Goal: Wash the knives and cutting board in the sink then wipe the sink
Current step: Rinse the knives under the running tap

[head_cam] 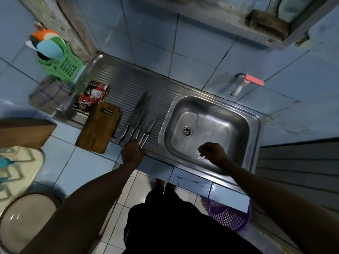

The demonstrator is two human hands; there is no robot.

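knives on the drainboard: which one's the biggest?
The broad knife lying leftmost: its blade is the widest and reaches farthest toward the wall. The small knife nearest the sink is shortest.

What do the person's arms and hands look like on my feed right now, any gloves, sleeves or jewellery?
Both the left hand and the right hand are bare, with no gloves. Both forearms are uncovered as far as the frame shows, so no sleeves are in view. No watch, bracelet or ring is visible, though the light is dim. Lower in the frame the person wears dark clothing.
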